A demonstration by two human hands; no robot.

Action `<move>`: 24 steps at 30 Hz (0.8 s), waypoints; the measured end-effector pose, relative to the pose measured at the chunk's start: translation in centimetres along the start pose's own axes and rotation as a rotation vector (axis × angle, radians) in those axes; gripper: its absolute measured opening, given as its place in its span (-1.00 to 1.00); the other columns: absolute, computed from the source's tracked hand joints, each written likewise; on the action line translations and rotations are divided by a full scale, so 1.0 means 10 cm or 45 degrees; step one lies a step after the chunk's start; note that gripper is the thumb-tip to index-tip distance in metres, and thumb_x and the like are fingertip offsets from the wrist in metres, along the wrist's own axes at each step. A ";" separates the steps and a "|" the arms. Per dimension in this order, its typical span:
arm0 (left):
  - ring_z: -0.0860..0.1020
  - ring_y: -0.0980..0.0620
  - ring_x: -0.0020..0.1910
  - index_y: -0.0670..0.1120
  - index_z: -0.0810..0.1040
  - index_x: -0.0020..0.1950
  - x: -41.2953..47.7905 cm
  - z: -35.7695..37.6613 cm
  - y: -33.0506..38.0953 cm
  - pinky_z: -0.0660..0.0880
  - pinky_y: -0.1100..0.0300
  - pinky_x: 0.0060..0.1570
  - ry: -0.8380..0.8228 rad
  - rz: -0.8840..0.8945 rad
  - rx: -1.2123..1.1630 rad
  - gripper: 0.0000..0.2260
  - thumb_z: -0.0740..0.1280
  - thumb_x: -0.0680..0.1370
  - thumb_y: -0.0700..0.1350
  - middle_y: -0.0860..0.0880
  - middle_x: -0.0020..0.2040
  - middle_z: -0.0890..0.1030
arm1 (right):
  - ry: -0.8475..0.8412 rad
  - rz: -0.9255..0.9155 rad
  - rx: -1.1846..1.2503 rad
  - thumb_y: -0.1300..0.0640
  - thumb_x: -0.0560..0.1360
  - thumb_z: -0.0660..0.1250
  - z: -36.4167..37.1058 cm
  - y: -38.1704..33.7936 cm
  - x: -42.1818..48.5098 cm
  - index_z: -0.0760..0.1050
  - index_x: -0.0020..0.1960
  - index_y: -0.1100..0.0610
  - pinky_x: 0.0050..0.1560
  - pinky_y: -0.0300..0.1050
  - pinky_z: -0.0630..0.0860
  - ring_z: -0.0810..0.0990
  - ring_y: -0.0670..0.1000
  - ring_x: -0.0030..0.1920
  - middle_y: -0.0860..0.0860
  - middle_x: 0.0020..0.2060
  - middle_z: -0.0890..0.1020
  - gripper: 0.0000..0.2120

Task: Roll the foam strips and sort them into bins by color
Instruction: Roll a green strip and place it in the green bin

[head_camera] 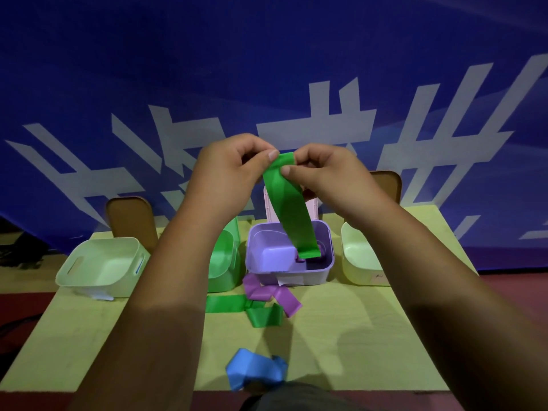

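head | left hand (229, 167), right hand (323, 170) | both pinch green strip (289, 209) top

A green foam strip (286, 203) hangs unrolled, held up by its top end, with its lower end over the open purple bin (311, 275). In front of the bins lie a second green strip (226, 304), creased, a purple strip (268, 292) overlapping it, and nearer, a crumpled blue strip (255, 370). The green bin (228, 262) stands left of the purple one, with the left pale bin (89, 281) and the right pale bin (358, 271) outermost.
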State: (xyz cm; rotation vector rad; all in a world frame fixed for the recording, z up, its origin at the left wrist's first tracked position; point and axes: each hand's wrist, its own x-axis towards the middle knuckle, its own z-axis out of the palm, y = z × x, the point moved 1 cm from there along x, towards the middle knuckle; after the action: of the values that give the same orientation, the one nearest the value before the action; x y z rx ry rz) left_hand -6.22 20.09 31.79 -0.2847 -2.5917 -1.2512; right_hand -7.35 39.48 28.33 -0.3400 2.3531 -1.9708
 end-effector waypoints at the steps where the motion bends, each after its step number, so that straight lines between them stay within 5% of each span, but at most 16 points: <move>1: 0.70 0.06 -0.09 0.03 0.74 0.11 -0.01 -0.01 0.01 0.68 -0.11 0.05 0.010 0.004 0.030 -0.89 0.41 0.70 -0.02 0.08 -0.10 0.73 | -0.006 -0.004 -0.001 0.17 0.62 0.46 0.01 0.00 0.00 0.67 0.09 0.21 -0.05 0.05 0.71 0.73 0.06 -0.17 0.16 -0.14 0.76 -0.89; 7: 0.70 0.07 -0.08 0.00 0.74 0.11 -0.05 -0.07 0.03 0.69 -0.06 0.03 0.032 0.028 0.080 -0.88 0.40 0.70 -0.04 0.09 -0.09 0.72 | -0.082 -0.025 0.052 0.09 0.66 0.41 0.07 -0.07 -0.03 0.65 0.10 0.22 -0.05 0.09 0.74 0.74 0.10 -0.16 0.18 -0.14 0.74 -0.82; 13: 0.69 0.14 -0.10 -0.01 0.75 0.10 -0.10 -0.14 0.03 0.66 0.26 -0.09 0.036 0.042 0.043 -0.90 0.42 0.69 -0.07 0.10 -0.09 0.72 | -0.002 -0.044 0.027 0.11 0.65 0.42 0.15 -0.09 -0.02 0.67 0.06 0.17 -0.05 0.24 0.73 0.75 0.15 -0.15 0.11 -0.20 0.74 -0.87; 24: 0.68 0.18 -0.08 0.03 0.75 0.08 -0.12 -0.16 -0.03 0.67 0.11 -0.01 0.022 0.023 0.043 -0.95 0.49 0.65 -0.09 0.13 -0.10 0.72 | 0.009 -0.024 0.036 0.16 0.65 0.42 0.19 -0.12 -0.02 0.68 0.08 0.23 -0.12 0.12 0.70 0.69 0.03 -0.25 0.16 -0.20 0.73 -0.86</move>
State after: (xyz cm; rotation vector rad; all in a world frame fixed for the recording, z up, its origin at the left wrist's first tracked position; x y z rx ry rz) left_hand -4.94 18.55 32.11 -0.2894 -2.5873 -1.1974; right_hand -6.62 37.51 29.12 -0.3556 2.3321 -2.0144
